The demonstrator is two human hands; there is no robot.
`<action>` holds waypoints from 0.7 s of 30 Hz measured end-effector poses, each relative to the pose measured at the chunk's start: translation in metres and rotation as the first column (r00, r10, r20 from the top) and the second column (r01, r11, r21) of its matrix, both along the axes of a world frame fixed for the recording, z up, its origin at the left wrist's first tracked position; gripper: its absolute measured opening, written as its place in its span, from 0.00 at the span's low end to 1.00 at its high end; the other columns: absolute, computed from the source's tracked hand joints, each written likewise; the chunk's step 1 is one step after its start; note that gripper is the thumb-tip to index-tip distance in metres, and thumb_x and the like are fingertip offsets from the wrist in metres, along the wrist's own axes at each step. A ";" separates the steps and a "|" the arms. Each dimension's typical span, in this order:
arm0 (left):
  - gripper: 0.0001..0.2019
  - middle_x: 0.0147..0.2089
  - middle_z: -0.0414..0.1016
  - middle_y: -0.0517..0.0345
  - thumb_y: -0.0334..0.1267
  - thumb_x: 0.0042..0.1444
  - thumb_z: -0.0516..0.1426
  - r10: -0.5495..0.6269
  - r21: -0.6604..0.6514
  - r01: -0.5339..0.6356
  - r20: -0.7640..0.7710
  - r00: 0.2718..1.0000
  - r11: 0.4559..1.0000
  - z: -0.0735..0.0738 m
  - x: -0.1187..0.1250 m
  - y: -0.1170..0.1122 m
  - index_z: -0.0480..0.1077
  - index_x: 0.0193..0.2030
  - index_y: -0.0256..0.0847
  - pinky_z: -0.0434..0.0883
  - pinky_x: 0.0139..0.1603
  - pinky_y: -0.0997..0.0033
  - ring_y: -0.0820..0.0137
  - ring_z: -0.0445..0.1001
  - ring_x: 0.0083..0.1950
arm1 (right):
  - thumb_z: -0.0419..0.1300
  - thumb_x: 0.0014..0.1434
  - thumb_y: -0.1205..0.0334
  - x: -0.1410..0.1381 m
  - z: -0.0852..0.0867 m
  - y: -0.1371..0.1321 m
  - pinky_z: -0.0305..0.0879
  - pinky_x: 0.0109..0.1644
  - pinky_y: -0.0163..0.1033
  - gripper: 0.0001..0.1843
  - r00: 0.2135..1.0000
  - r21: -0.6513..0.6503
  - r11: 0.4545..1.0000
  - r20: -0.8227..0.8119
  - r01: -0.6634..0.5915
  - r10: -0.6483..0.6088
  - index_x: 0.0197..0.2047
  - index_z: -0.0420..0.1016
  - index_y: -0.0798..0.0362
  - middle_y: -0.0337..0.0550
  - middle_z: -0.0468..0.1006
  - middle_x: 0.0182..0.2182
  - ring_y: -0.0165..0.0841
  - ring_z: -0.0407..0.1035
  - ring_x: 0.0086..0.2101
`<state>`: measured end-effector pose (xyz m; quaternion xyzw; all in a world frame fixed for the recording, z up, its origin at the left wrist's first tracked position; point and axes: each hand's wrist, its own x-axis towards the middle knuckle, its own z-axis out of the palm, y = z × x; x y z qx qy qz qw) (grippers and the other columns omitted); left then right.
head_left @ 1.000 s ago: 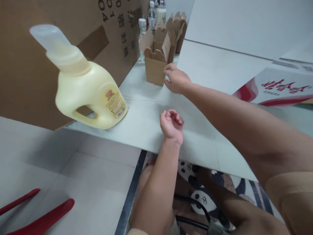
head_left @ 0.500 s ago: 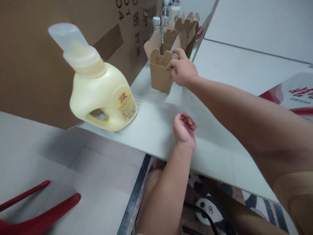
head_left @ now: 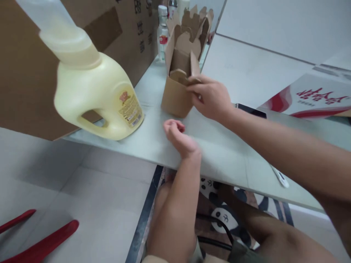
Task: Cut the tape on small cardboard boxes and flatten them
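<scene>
A brown kraft-paper takeout box [head_left: 177,95] with its flaps raised stands tilted on the pale tabletop. My right hand [head_left: 210,95] pinches its near right side, at the flap by the rim. More takeout boxes [head_left: 204,27] with open flaps stand close behind it, partly hidden. Just in front of the box, my left hand [head_left: 181,137] hovers over the table with its fingers curled in. Nothing shows in those fingers.
A yellow detergent jug [head_left: 95,91] stands at the left by a large carton [head_left: 24,80]. Clear bottles [head_left: 162,34] are behind. On the right lie a red-and-white box [head_left: 309,95], a dark flat object [head_left: 251,109] and a white thermometer-like stick [head_left: 281,178].
The held box has moved nearer and tipped, its flaps now spread upward. My left hand has moved left toward it, fingers curling further. The view has shifted right.
</scene>
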<state>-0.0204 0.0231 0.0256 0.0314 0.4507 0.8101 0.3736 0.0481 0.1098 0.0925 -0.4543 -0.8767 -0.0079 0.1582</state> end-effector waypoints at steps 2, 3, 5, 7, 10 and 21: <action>0.04 0.34 0.59 0.61 0.35 0.61 0.48 0.164 0.063 -0.160 -0.060 0.985 0.985 0.006 -0.012 -0.007 0.56 0.35 0.46 0.61 0.40 0.70 0.71 0.62 0.34 | 0.50 0.66 0.62 0.041 0.001 -0.038 0.76 0.59 0.52 0.20 0.998 -0.002 1.000 -0.063 0.020 -0.021 0.49 0.83 0.46 0.41 0.79 0.61 0.44 0.76 0.58; 0.03 0.35 0.59 0.60 0.36 0.62 0.47 0.192 0.088 -0.185 -0.081 0.978 0.979 0.009 -0.017 -0.009 0.56 0.35 0.46 0.62 0.41 0.71 0.71 0.64 0.36 | 0.50 0.66 0.59 0.062 0.002 -0.059 0.78 0.56 0.51 0.19 0.995 0.013 0.999 -0.091 0.040 -0.038 0.46 0.84 0.44 0.42 0.82 0.57 0.43 0.78 0.55; 0.02 0.38 0.62 0.58 0.38 0.62 0.47 0.158 0.085 -0.150 -0.100 0.982 0.985 0.012 -0.022 -0.010 0.57 0.37 0.47 0.64 0.42 0.71 0.71 0.67 0.39 | 0.52 0.65 0.56 0.102 0.003 -0.100 0.79 0.41 0.49 0.16 0.987 0.077 0.996 -0.161 0.037 -0.024 0.36 0.83 0.39 0.42 0.86 0.48 0.40 0.82 0.43; 0.04 0.41 0.68 0.58 0.41 0.62 0.47 0.040 0.075 -0.032 -0.102 0.994 0.997 0.010 -0.021 -0.006 0.60 0.38 0.47 0.65 0.44 0.71 0.70 0.71 0.43 | 0.60 0.61 0.59 0.138 0.002 -0.137 0.77 0.33 0.50 0.11 0.965 0.197 0.980 -0.263 0.039 0.015 0.27 0.76 0.37 0.41 0.86 0.41 0.40 0.81 0.35; 0.10 0.47 0.77 0.57 0.47 0.63 0.50 -0.157 0.122 0.175 -0.139 0.978 0.977 0.005 -0.008 0.004 0.67 0.39 0.47 0.66 0.49 0.68 0.66 0.76 0.51 | 0.64 0.53 0.64 0.178 -0.008 -0.182 0.71 0.25 0.47 0.11 0.936 0.248 0.969 -0.341 0.004 0.083 0.29 0.70 0.35 0.42 0.82 0.34 0.40 0.78 0.28; 0.23 0.40 0.81 0.52 0.62 0.59 0.58 -0.579 0.150 0.764 -0.566 0.586 0.627 -0.004 0.046 -0.010 0.82 0.46 0.46 0.72 0.51 0.63 0.60 0.78 0.46 | 0.52 0.66 0.48 0.201 -0.084 -0.199 0.76 0.41 0.54 0.18 0.498 -0.070 0.784 -0.737 0.617 -0.457 0.57 0.61 0.39 0.56 0.68 0.63 0.52 0.73 0.59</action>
